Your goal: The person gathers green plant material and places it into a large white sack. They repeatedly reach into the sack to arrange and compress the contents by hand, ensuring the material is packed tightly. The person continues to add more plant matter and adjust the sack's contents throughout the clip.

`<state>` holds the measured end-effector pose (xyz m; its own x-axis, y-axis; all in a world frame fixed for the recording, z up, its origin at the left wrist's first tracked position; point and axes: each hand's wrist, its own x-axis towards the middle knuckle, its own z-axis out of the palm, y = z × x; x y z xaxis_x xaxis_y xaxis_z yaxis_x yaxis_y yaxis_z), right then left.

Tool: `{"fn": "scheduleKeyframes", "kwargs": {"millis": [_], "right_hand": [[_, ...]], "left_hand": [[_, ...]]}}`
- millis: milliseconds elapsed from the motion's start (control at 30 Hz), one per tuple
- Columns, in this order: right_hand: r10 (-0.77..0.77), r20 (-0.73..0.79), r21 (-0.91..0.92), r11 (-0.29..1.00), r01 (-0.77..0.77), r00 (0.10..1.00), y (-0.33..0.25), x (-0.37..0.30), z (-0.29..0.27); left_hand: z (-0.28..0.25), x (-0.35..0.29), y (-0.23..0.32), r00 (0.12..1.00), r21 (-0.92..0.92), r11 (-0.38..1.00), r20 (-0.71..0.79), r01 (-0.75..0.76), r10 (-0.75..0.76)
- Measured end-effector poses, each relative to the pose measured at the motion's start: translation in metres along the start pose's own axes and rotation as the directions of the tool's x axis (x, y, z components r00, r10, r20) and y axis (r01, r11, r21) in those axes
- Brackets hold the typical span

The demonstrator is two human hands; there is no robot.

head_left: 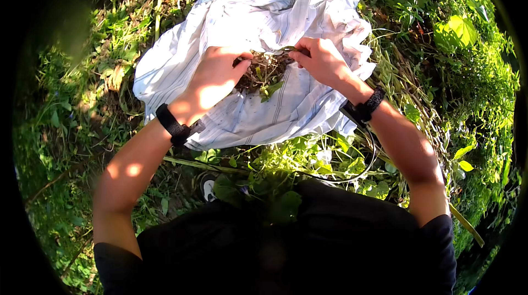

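Observation:
A white cloth (pixel 236 122) with thin blue and grey stripes lies rumpled on the ground, its far part bright in the sun. On its middle rests a small heap of dry brown plant bits (pixel 263 72), with a green leaf (pixel 270 91) at the near side. My left hand (pixel 220 72) is over the left edge of the heap, fingers closed in a pinch. Across from it, my right hand (pixel 322 59) pinches at the heap's right side, where a sliver of green shows by the fingertips. Whatever the left fingers hold is too small to make out.
Low green plants (pixel 462 34) and dry stalks (pixel 404 83) surround the cloth. A black strap (pixel 172 124) circles my left wrist, another (pixel 369 105) my right. From the right one a dark cable (pixel 375 155) loops down over the leaves. Part of a shoe (pixel 209 190) shows below.

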<state>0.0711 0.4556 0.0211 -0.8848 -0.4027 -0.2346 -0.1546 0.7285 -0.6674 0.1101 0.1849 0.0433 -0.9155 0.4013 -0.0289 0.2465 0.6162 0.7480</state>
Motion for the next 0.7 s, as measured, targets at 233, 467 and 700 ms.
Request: {"fn": "scheduleKeyframes", "kwargs": {"millis": [233, 467, 700], "right_hand": [[-0.154, -0.093, 0.018, 0.988, 0.156, 0.984, -0.014, 0.023, 0.006], [0.091, 0.083, 0.371, 0.921, -0.116, 0.992, -0.028, 0.017, -0.001], [0.040, 0.050, 0.490, 0.870, -0.059, 0.998, -0.045, 0.007, 0.002]], "left_hand": [[0.000, 0.012, -0.008, 0.983, 0.150, 0.985, -0.144, -0.089, 0.111], [0.002, 0.021, -0.011, 0.915, -0.636, 0.672, 0.148, 0.378, -0.375], [0.002, 0.020, -0.018, 0.956, -0.913, 0.284, 0.276, 0.293, -0.099]]}}
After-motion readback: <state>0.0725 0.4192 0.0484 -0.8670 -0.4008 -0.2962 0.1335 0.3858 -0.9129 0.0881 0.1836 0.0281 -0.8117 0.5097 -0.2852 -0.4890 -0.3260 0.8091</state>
